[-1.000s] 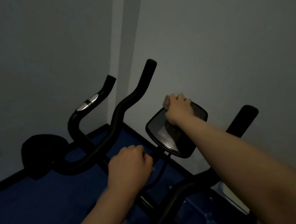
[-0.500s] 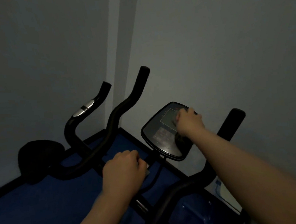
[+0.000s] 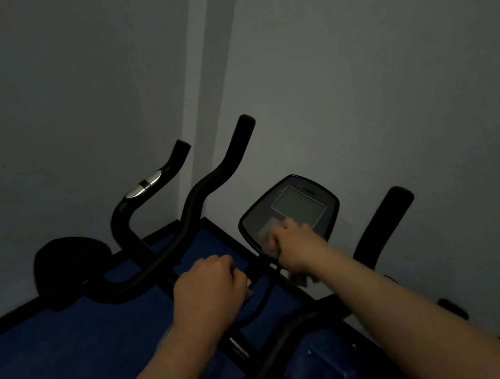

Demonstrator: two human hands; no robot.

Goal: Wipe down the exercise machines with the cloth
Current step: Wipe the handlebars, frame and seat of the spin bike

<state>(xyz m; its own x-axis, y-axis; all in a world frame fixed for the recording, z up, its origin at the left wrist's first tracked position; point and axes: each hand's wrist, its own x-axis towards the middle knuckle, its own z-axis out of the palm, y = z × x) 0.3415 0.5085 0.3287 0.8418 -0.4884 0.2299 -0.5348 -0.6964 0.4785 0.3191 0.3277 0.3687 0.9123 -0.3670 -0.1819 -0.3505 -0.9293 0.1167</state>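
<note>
Grey walls (image 3: pixel 384 67) and a blue floor (image 3: pixel 59 357) surround the exercise bike (image 3: pixel 200 200) in front of us. Our right hand (image 3: pixel 295 246) curls round the blurred cloth (image 3: pixel 267 233), pressing it on the lower console (image 3: pixel 291 212). Our left hand (image 3: pixel 206 283) grips the handlebar, with a second bike's handlebar (image 3: pixel 147 191) and saddle (image 3: pixel 71 263) beyond.

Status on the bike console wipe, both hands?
Right hand grips cloth low on console. Left hand holds centre of handlebar. Nothing in the way.
</note>
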